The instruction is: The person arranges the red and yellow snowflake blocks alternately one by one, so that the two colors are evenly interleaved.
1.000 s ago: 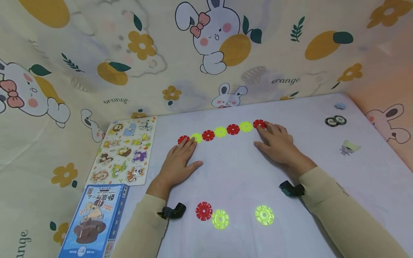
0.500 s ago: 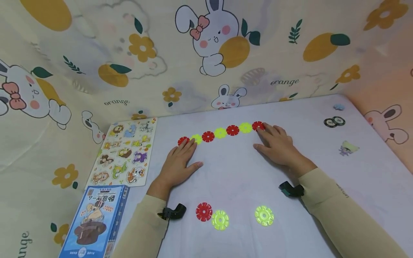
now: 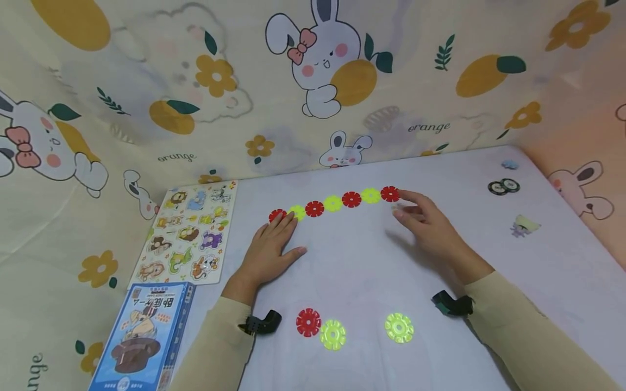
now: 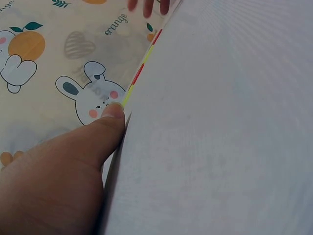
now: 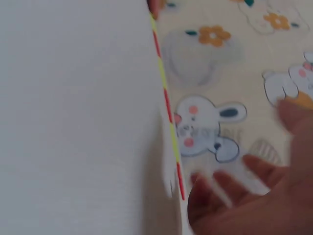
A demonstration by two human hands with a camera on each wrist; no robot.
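Note:
Notched plastic discs, red and yellow-green by turns, lie in a slightly slanting row across the far part of the table. My left hand (image 3: pixel 269 252) lies flat at the row's left end, its fingertips partly covering a red disc (image 3: pixel 277 215) and a yellow-green disc (image 3: pixel 297 212). Just off the right-end red disc (image 3: pixel 390 194), my right hand (image 3: pixel 432 228) hovers with loosely bent fingers and nothing in its grasp; a shadow falls below it. In the right wrist view, that hand (image 5: pixel 254 196) is blurred beside the row, seen edge-on.
Nearer me lie a loose red disc (image 3: pixel 308 322), a yellow-green disc (image 3: pixel 333 334) touching it, and another yellow-green disc (image 3: pixel 399 328). An animal sticker sheet (image 3: pixel 183 233) and a blue box (image 3: pixel 142 336) are at left. Two dark round chips (image 3: pixel 504 187) and small figures lie at right.
My right hand has lifted off the right-end red disc and drawn slightly right, its fingers bending. The left hand and the row stay put; the head view has tilted a little.

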